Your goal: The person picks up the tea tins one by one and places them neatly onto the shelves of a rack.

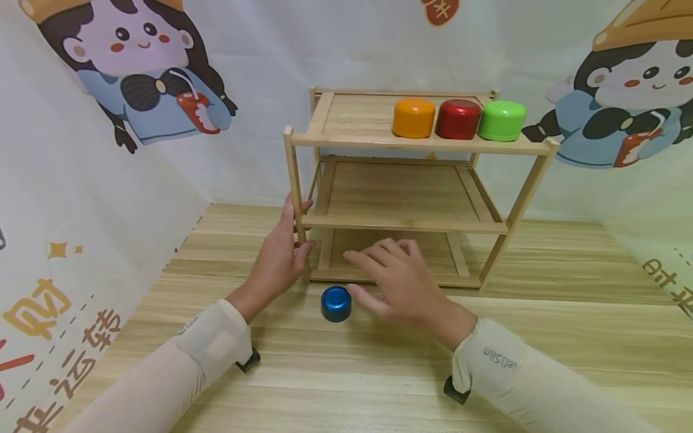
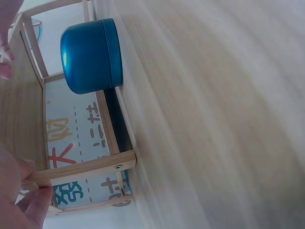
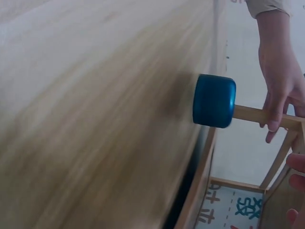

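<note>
My left hand grips the front left post of a three-tier wooden rack; thumb and fingers wrap that post in the left wrist view. On the table in front of the rack's left corner stands a small blue metallic round canister, smooth and flat-based. Just to its right hovers my right hand, fingers spread and loosely bent, with nothing in its grasp. The thumb tip is close beside the blue canister. In the right wrist view the canister stands apart from the right fingertips.
Orange, red and green canisters of like shape sit in a row on the top shelf's right side. Behind and beside the rack hangs a white printed cloth. The wood-grain table extends in front.
</note>
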The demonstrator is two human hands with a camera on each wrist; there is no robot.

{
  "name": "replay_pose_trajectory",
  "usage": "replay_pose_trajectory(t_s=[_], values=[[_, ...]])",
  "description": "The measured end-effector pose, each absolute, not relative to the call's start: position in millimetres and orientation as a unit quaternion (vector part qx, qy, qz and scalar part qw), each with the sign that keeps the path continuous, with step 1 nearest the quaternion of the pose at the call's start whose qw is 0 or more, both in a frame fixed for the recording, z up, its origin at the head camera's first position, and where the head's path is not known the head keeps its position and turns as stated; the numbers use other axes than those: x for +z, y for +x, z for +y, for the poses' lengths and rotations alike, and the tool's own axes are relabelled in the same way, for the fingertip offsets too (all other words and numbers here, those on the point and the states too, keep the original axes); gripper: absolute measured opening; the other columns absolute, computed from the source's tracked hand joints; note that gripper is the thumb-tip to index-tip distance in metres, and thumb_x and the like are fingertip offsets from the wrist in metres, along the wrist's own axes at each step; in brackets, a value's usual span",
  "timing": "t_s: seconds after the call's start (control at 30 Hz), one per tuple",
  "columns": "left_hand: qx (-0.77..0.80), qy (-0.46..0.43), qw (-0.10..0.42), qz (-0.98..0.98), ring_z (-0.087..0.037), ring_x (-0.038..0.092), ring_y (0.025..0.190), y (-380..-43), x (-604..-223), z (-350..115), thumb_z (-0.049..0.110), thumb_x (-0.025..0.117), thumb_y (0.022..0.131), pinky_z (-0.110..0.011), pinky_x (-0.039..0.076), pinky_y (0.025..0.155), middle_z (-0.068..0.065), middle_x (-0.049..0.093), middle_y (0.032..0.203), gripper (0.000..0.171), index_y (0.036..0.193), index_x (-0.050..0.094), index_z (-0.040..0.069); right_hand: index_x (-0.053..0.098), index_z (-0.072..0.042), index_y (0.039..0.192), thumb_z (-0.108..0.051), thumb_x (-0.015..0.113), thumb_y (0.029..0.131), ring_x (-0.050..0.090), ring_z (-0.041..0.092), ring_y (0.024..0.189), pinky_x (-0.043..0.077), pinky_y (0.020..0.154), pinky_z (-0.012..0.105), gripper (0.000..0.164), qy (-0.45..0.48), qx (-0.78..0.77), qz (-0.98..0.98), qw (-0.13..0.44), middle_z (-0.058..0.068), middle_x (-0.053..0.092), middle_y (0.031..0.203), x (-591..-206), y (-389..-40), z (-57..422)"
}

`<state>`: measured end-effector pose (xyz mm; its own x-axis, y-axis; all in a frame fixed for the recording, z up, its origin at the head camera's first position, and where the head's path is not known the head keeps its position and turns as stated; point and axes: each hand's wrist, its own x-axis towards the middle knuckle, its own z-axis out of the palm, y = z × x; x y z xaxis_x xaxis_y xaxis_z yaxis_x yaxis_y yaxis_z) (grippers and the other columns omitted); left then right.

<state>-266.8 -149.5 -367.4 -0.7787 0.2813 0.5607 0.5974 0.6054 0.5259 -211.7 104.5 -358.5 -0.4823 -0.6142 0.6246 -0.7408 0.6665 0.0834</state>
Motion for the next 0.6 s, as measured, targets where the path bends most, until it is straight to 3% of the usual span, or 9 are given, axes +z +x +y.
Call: replay_pose_trajectory(t_s=[0.6], values=[[-0.358,-0.253,0.218,-0.872,-0.033,0.066,0.119,-266,-367,-149,-0.004,0.067,0.095,-0.039,0.066,0.083,-0.008,0.041,0.16,0.091,0.162,0.011,0.022,0.063,-0.024,0.139,-0.054,0.054,0.098,0.06,0.018,0.112,0.047,0.094,0.053,0.051,0.389,0.089,-0.88,0.258,-0.004,0.072,0.121,-386,-214,89]])
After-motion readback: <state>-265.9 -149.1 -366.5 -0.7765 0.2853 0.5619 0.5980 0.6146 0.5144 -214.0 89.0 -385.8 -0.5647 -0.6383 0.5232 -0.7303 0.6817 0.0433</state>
